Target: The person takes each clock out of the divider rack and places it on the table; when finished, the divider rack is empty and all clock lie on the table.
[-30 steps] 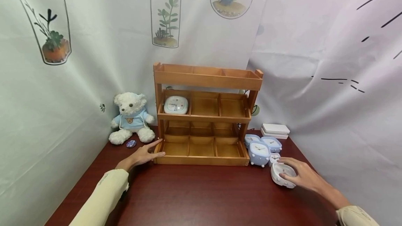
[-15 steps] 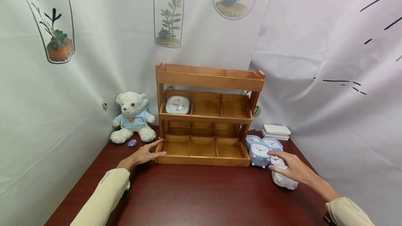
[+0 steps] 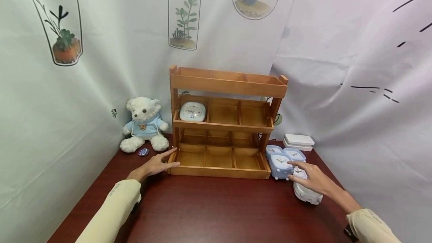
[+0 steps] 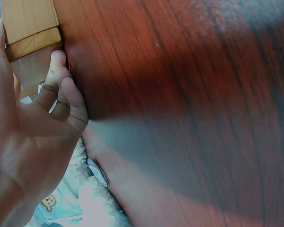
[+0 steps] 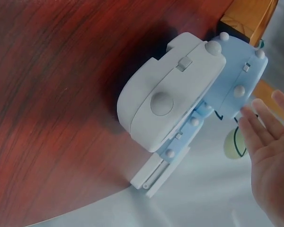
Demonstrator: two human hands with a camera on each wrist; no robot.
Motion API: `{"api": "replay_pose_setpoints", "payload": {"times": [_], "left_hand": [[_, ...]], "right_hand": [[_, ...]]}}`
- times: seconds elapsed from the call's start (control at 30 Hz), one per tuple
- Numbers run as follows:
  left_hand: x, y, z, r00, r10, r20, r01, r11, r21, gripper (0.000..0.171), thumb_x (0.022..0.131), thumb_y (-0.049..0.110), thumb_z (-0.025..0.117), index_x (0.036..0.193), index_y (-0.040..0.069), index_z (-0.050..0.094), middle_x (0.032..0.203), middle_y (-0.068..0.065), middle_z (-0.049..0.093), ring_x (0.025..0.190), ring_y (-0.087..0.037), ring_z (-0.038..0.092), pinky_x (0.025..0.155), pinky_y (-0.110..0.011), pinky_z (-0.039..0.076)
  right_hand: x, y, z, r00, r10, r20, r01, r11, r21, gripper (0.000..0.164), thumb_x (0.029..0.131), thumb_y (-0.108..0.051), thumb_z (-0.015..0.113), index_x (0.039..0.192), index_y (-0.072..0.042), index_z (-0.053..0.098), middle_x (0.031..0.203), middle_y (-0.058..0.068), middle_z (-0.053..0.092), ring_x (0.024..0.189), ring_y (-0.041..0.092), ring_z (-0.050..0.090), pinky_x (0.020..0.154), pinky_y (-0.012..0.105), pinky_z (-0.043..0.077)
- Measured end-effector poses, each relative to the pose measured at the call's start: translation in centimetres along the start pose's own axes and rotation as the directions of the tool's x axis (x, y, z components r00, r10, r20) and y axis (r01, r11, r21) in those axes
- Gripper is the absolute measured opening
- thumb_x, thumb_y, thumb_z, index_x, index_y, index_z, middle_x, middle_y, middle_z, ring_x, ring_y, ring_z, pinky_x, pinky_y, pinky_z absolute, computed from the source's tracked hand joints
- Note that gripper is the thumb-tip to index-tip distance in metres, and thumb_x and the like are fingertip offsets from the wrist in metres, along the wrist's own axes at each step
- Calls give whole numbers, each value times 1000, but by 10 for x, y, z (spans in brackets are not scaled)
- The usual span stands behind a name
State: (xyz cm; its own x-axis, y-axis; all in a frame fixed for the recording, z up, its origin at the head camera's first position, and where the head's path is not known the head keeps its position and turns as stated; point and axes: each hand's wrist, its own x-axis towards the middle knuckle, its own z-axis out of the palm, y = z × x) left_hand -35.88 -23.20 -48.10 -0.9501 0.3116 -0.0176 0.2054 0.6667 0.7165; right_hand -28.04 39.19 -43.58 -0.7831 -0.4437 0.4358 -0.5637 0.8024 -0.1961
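Note:
A brown wooden three-tier rack (image 3: pixel 219 173) with divided compartments stands at the back. My left hand (image 3: pixel 156 165) touches the left end of its bottom tier, thumb and index finger spread apart. In the left wrist view, that hand's other fingers bend beside the rack's wooden end (image 4: pixel 31 45). To the right, my right hand (image 3: pixel 312 179) hovers over a group of alarm clocks, fingertips right at a blue alarm clock (image 3: pixel 281 171). Below the hand sits a white alarm clock (image 3: pixel 307 195), its face partly hidden. Another white-faced alarm clock (image 3: pixel 192 112) leans in the middle tier's left compartment.
Two more blue alarm clocks (image 3: pixel 294 154) stand behind, with a smaller white one (image 3: pixel 300 173) among them. White flat boxes (image 3: pixel 298 140) are stacked at the back right. A white teddy bear (image 3: pixel 143 125) and a small round purple-blue disc (image 3: pixel 143 152) are left of the rack.
My right hand has lifted off the white alarm clock and moved left and back to the blue one. My left hand stays at the rack. The head view has shifted slightly.

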Motion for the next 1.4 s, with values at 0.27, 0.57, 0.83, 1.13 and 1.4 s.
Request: {"api": "replay_pose_setpoints", "payload": {"times": [0.27,0.57,0.83,1.13,1.4], "left_hand": [[0,0,-2,1000,-10,0,10,1000,5,88,93,61,70,165,26,33,165,-26,30,143,-51,40,108,-67,37],[-2,-1,-2,1000,-11,-1,11,1000,14,87,94,60,70,165,26,33,164,-26,31,142,-51,41,108,-67,37],[-1,-1,-2,1000,-15,-4,15,1000,11,87,94,60,70,165,27,34,164,-28,32,142,-52,41,108,-67,37],[-1,1,0,1000,-13,-3,13,1000,6,88,93,61,70,165,26,34,163,-29,33,142,-51,41,108,-67,38],[-1,1,0,1000,-16,-6,16,1000,11,88,93,61,70,165,26,33,165,-25,30,142,-51,41,108,-67,38]], "right_hand": [[8,-4,-3,998,-56,-37,55,998,-14,46,90,-26,83,129,-6,71,123,7,73,104,27,72,81,48,58],[38,-21,-17,991,-125,-37,125,992,2,49,89,-25,84,132,-6,69,128,8,72,110,30,71,84,51,58],[75,-40,-30,986,-165,-17,166,985,46,52,92,-29,82,138,-9,66,131,8,70,116,28,68,90,52,56],[112,-60,-36,965,-258,-50,261,963,69,52,91,-25,83,138,-11,65,130,7,71,116,28,69,92,49,55],[143,-82,-36,965,-263,-24,264,960,98,53,93,-29,81,140,-9,65,135,8,68,122,28,66,94,49,56]]}}
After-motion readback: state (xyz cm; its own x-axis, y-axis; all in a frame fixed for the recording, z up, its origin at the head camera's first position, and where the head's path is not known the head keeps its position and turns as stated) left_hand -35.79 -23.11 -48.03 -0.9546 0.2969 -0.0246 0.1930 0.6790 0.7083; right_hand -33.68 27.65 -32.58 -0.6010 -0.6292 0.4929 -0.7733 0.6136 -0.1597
